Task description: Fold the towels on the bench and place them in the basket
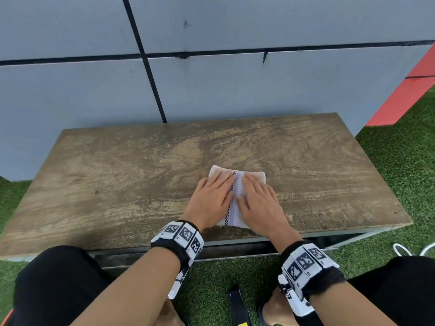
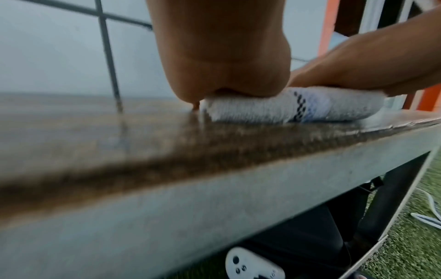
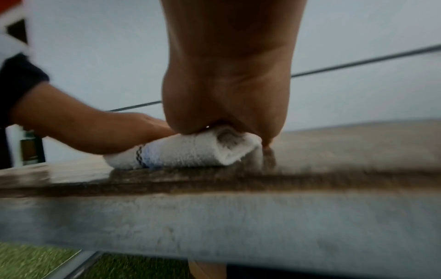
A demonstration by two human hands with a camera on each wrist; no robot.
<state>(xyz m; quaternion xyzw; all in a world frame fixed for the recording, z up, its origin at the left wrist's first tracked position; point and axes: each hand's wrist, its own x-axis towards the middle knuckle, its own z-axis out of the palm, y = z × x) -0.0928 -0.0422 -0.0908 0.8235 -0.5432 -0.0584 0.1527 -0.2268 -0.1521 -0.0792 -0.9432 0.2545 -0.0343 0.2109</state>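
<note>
While both hands press flat, a folded white towel (image 1: 235, 198) lies on the bench (image 1: 117, 180), close to its near edge and a little right of the middle. The left hand (image 1: 210, 198) sits at 9 o'clock on the towel, the right hand (image 1: 259, 203) at 3 o'clock. Their fingers are straight and point to 12 o'clock; neither hand grabs anything. A thin black-checked line and a pale blue stripe show on the towel in the gap between the hands. Each wrist view shows the heel of a palm pushing the thick towel down. Green grass (image 1: 404, 161) lies around the bench. A grey wall (image 1: 211, 90) stands at 12 o'clock.
</note>
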